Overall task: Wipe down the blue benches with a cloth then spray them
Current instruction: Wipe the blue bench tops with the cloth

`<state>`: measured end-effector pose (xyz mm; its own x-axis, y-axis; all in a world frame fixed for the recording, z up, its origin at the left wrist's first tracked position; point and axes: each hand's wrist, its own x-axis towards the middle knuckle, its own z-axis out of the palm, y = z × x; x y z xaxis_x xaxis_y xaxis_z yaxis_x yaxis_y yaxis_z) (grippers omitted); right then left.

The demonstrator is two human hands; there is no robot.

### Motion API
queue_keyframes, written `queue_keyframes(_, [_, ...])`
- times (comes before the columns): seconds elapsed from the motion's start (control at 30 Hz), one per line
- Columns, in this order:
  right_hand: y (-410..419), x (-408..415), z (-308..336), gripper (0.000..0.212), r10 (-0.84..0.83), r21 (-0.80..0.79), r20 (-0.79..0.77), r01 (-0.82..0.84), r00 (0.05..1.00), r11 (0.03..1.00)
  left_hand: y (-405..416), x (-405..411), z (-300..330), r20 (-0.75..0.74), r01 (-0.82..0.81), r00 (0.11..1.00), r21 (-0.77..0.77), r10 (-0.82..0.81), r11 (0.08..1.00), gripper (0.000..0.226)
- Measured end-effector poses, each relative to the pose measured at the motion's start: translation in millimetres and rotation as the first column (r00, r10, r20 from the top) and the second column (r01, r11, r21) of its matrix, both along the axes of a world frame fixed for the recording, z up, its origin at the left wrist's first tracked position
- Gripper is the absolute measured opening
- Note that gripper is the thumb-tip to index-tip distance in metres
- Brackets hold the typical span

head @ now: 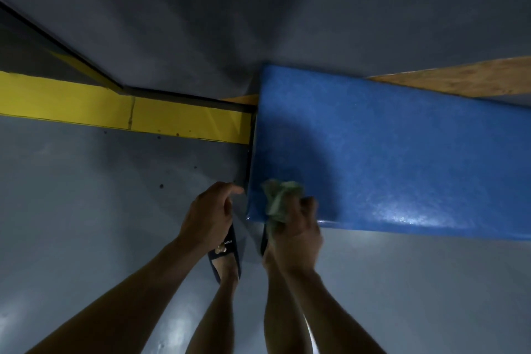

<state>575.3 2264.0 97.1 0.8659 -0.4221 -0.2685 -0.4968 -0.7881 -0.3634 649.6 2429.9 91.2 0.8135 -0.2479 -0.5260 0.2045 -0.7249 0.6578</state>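
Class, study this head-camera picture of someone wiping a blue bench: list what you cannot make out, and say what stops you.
- Blue bench, head view: its far end is cut off by the right edge.
- Cloth: bunched in the right hand, so its shape and size stay hidden.
- Left hand: fingertips blurred; contact with the bench corner cannot be told.
- Sandal: lettering too small to read.
- Spray bottle: none in view.
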Motion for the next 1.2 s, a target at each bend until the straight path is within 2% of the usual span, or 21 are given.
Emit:
queue_keyframes(0.07, [17, 13, 0, 0.056, 0.221, 0.023, -0.018, -0.220, 0.975, 0.975, 3, -1, 0, 0.022, -0.026, 0.999, 0.000, 0.026, 1.000, 0.031])
queue_keyframes(0.17, [7, 42, -4, 0.064, 0.529, -0.032, 0.039, -0.528, 0.848, 0.849, 11, -1, -2, 0.000, -0.094, 0.996, 0.018, 0.094, 0.995, 0.032])
queue_keyframes(0.23, [-3, 73, -6, 0.055, 0.590, -0.115, 0.079, -0.581, 0.803, 0.806, 16, 1, -2, -0.071, -0.170, 0.982, 0.050, 0.174, 0.984, 0.036])
queue_keyframes(0.33, [-2, 94, -14, 0.040, 0.685, -0.237, 0.066, -0.656, 0.726, 0.717, 20, 3, 0, -0.068, -0.213, 0.974, 0.048, 0.216, 0.976, 0.039])
queue_keyframes(0.47, [0, 70, -17, 0.032, 0.919, -0.122, -0.020, -0.913, 0.394, 0.389, 25, 4, 2, -0.065, -0.246, 0.966, 0.039, 0.248, 0.968, 0.040])
queue_keyframes(0.57, [-4, 74, -12, 0.032, 0.979, -0.004, -0.106, -0.985, 0.171, 0.172, 29, 6, 0, -0.059, -0.281, 0.957, 0.049, 0.284, 0.958, 0.039])
queue_keyframes(0.67, [-19, 110, -19, 0.031, 0.995, -0.040, -0.069, -0.996, -0.075, -0.078, 29, 10, 3, -0.025, -0.304, 0.952, 0.035, 0.305, 0.952, 0.040])
queue_keyframes(0.7, [-24, 128, -23, 0.031, 0.992, -0.089, -0.062, -0.989, -0.110, -0.115, 28, 12, 5, -0.021, -0.315, 0.949, 0.028, 0.315, 0.949, 0.040])
queue_keyframes(0.73, [-30, 149, -27, 0.033, 0.994, -0.153, -0.056, -0.983, -0.090, -0.097, 28, 14, 6, -0.022, -0.323, 0.946, 0.025, 0.323, 0.946, 0.039])
queue_keyframes(0.77, [-34, 173, -29, 0.033, 0.998, -0.226, -0.059, -0.973, -0.028, -0.040, 27, 16, 8, -0.019, -0.327, 0.945, 0.026, 0.328, 0.945, 0.039])
queue_keyframes(0.87, [-42, 246, -20, 0.040, 0.962, -0.375, -0.140, -0.912, 0.235, 0.168, 23, 22, 9, 0.004, -0.331, 0.944, 0.028, 0.331, 0.943, 0.036])
queue_keyframes(0.93, [-43, 277, -12, 0.037, 0.903, -0.423, -0.149, -0.851, 0.403, 0.310, 19, 27, 9, 0.011, -0.340, 0.941, 0.020, 0.339, 0.940, 0.034])
queue_keyframes(1.0, [-36, 281, -10, 0.030, 0.816, -0.433, -0.071, -0.755, 0.573, 0.492, 14, 30, 10, 0.010, -0.340, 0.941, 0.005, 0.340, 0.941, 0.033])
queue_keyframes(1.03, [-30, 271, -10, 0.026, 0.789, -0.420, -0.047, -0.729, 0.612, 0.541, 11, 32, 10, 0.015, -0.334, 0.942, -0.001, 0.334, 0.943, 0.033])
queue_keyframes(1.07, [-24, 253, -11, 0.025, 0.791, -0.392, -0.037, -0.737, 0.611, 0.551, 8, 33, 10, 0.018, -0.329, 0.944, -0.005, 0.329, 0.944, 0.032])
queue_keyframes(1.1, [-20, 232, -14, 0.027, 0.822, -0.343, -0.033, -0.779, 0.568, 0.525, 6, 35, 10, 0.019, -0.325, 0.945, -0.008, 0.325, 0.946, 0.032])
queue_keyframes(1.2, [-24, 165, -10, 0.039, 0.948, -0.198, -0.081, -0.937, 0.307, 0.287, -1, 39, 10, 0.037, -0.291, 0.956, 0.012, 0.290, 0.957, 0.031])
